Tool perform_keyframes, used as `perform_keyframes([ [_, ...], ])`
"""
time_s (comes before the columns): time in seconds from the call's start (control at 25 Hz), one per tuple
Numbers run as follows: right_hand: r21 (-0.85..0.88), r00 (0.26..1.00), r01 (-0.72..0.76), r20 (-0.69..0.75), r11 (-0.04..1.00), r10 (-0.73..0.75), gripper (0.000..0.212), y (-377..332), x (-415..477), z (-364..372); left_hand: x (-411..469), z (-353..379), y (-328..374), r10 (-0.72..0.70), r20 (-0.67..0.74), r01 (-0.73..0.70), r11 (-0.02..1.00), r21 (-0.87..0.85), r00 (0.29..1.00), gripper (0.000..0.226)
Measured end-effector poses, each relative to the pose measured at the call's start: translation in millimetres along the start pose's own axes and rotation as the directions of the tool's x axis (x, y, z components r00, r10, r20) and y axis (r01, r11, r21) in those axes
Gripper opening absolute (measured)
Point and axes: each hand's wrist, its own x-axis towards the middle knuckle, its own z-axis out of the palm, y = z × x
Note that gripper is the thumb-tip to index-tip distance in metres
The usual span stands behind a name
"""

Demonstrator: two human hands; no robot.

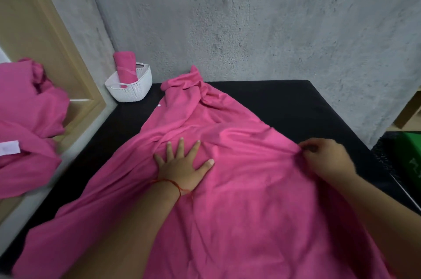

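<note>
A large pink cloth [239, 199] lies spread and wrinkled over a black table [319, 105], its far end bunched near the wall. My left hand [182, 164] presses flat on the cloth's middle with fingers spread; a red thread circles that wrist. My right hand [325, 158] pinches the cloth's right edge near the table's right side.
A white woven basket [134, 89] at the far left corner holds a rolled pink cloth [125, 66]. More pink cloth [27, 130] is piled on the left beside a beige frame. A green object [410, 155] sits beyond the table's right edge. A grey wall stands behind.
</note>
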Motion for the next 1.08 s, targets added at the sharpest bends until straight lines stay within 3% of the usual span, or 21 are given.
perform_keyframes([
  [0.16, -0.129, 0.993, -0.085, -0.094, 0.988, 0.073, 0.029, 51, -20, -35, 12, 1, 36, 0.152, 0.063, -0.154, 0.988, 0.031, 0.986, 0.093],
  [0.32, -0.276, 0.973, -0.173, -0.194, 0.945, 0.122, 0.025, 76, -44, -50, 3, 5, 80, 0.367, 0.107, -0.371, 0.928, 0.026, 0.924, 0.09],
  [0.48, -0.226, 0.955, -0.056, -0.296, 0.972, -0.014, 0.026, 62, -43, -38, -15, 14, 77, 0.467, 0.055, -0.469, 0.883, 0.032, 0.883, 0.087],
  [0.64, -0.366, 0.946, 0.204, -0.165, 0.908, -0.279, 0.049, 13, -47, 9, -41, 18, 66, 0.522, 0.05, -0.523, 0.852, 0.02, 0.852, 0.081],
  [0.72, -0.408, 0.956, 0.27, 0.009, 0.872, -0.292, 0.064, -5, -57, 37, -42, 3, 56, 0.557, 0.002, -0.548, 0.818, -0.173, 0.83, 0.065],
  [0.8, -0.406, 0.958, 0.286, 0.108, 0.868, -0.265, 0.071, -10, -64, 54, -21, -24, 36, 0.459, -0.212, -0.501, 0.717, -0.485, 0.863, 0.042],
  [0.88, -0.395, 0.957, 0.288, 0.095, 0.872, -0.273, 0.073, -8, -62, 57, 24, -49, 4, 0.178, -0.472, -0.425, 0.761, -0.49, 0.863, 0.033],
  [0.92, -0.399, 0.956, 0.29, 0.083, 0.87, -0.28, 0.073, -7, -62, 57, 50, -61, -15, 0.052, -0.514, -0.327, 0.826, -0.46, 0.856, 0.032],
  [1.0, -0.4, 0.958, 0.284, 0.069, 0.871, -0.28, 0.073, -5, -62, 57, 89, -76, -41, -0.143, -0.395, -0.051, 0.895, -0.442, 0.907, 0.04],
  [1.08, -0.398, 0.957, 0.281, 0.053, 0.873, -0.284, 0.072, -6, -64, 59, 111, -80, -47, -0.207, -0.174, 0.136, 0.927, -0.35, 0.963, 0.067],
])
